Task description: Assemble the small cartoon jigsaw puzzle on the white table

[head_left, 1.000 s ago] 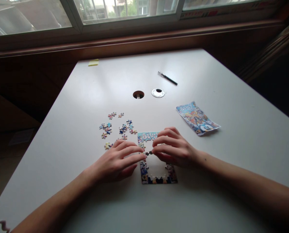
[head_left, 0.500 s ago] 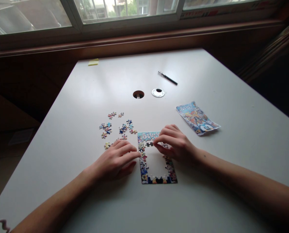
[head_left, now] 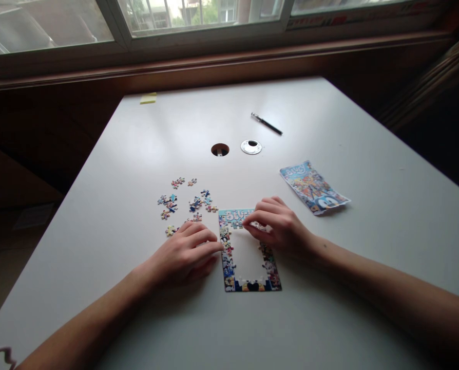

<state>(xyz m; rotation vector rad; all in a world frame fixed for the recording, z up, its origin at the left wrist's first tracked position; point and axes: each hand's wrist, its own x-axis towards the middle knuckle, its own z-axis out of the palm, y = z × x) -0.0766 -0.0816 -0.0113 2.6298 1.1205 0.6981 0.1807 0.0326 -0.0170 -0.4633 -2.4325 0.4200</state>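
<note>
A partly assembled jigsaw puzzle (head_left: 228, 270) lies on the white table as a rectangular border around a bare middle. My right hand (head_left: 278, 223) reaches over its upper right part, thumb and index finger pinched at the end of a short strip of joined puzzle pieces (head_left: 237, 225). That strip sits against the lower side of the top row. On the left, my left hand (head_left: 193, 249) rests with its fingers stretched out, the index fingertip touching the border's left edge. Loose puzzle pieces (head_left: 194, 204) lie in small groups beyond my left hand, some partly hidden by it.
A creased picture sheet (head_left: 312, 187) lies right of the puzzle. Farther back are a black pen (head_left: 268, 124), a round metal cover (head_left: 251, 147), a cable hole (head_left: 220, 150) and a yellow sticky note (head_left: 148, 98). A window frame (head_left: 206, 40) stands behind the table (head_left: 175, 123).
My right hand has shifted the strip of pieces slightly up toward the top row, and the strip now looks lighter. My left hand has stayed almost still.
</note>
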